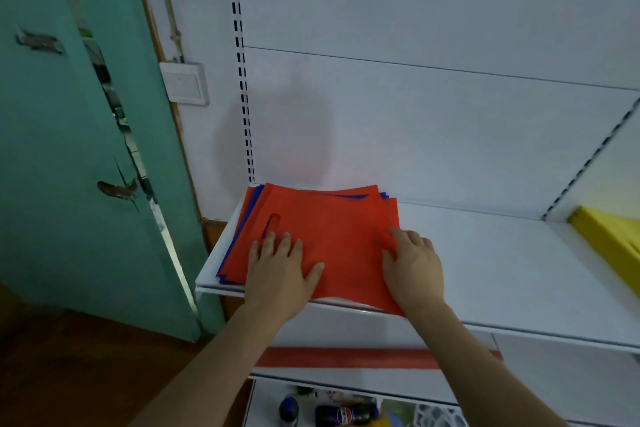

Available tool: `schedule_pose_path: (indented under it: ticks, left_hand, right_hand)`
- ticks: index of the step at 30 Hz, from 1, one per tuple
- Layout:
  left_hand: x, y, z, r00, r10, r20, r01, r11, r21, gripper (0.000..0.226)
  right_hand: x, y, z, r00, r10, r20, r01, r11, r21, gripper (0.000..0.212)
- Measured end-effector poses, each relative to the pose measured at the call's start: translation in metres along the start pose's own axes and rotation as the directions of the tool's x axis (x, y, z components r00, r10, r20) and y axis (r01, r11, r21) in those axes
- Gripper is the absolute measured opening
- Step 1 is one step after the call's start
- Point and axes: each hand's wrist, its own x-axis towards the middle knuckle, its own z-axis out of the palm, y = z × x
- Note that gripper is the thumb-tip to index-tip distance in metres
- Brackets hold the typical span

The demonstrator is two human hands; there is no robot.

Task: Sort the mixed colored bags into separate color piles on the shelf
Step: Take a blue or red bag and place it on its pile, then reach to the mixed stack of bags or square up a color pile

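Bags: mixed stack (332, 236) at the shelf (485, 260) left end, red on top, blue edges peeking beneath; count hidden.
Left hand (280, 263): flat, fingers spread, pressing the top bag.
Right hand (414, 263): on stack's right edge; grip unclear, fingertips hidden.
Yellow item (609, 243): cut off at right.

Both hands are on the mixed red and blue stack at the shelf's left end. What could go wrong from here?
1. The stack overhangs the front lip of the shelf near the right hand; a pull could spill bags.
2. Blue bags show only as thin edges, so a lifted red one may drag a blue along.
3. The left hand lies flat, no grip yet.
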Motion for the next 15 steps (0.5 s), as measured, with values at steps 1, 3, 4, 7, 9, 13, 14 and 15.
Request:
schedule_pose_path:
  ticks: [1,3,4,7,9,13,14,15]
  left_hand:
    - [0.0,0.002,0.0,1.0,0.005,0.003,-0.005,1.0,-0.004,0.094]
    - [-0.001,0.006,-0.001,1.0,0.011,-0.005,-0.011,1.0,-0.014,0.085]
    - [-0.001,0.007,-0.001,1.0,0.013,-0.007,-0.013,1.0,-0.014,0.081]
    - [-0.004,0.008,-0.001,1.0,0.005,-0.007,-0.005,1.0,-0.002,0.079]
    - [-0.004,0.008,-0.001,1.0,-0.01,-0.004,0.01,1.0,-0.004,0.083]
    - [-0.003,0.009,0.002,0.999,-0.028,-0.024,0.028,1.0,0.002,0.092]
    - [-0.003,0.009,0.003,0.999,-0.032,-0.024,0.032,0.999,0.004,0.092]
    - [-0.003,0.009,0.004,0.999,-0.036,-0.021,0.036,0.999,0.003,0.092]
  right_hand:
    - [0.0,-0.002,-0.002,0.999,0.008,-0.035,-0.005,0.997,0.078,0.054]
    - [0.004,-0.003,-0.006,0.998,0.043,-0.052,-0.033,0.983,0.182,0.054]
    - [0.008,-0.001,-0.006,0.997,0.064,-0.039,-0.056,0.983,0.175,0.047]
    - [0.019,0.005,-0.008,0.984,0.153,0.088,-0.154,0.988,-0.004,0.038]
    - [0.024,0.007,-0.007,0.971,0.148,0.189,-0.147,0.989,-0.02,0.039]
    - [0.023,0.006,0.0,0.998,0.024,0.065,-0.033,0.989,0.141,0.036]
    - [0.021,0.005,0.001,1.0,0.004,0.021,-0.007,0.985,0.171,0.038]
    - [0.018,0.003,0.002,1.0,-0.006,-0.008,0.007,0.98,0.198,0.042]
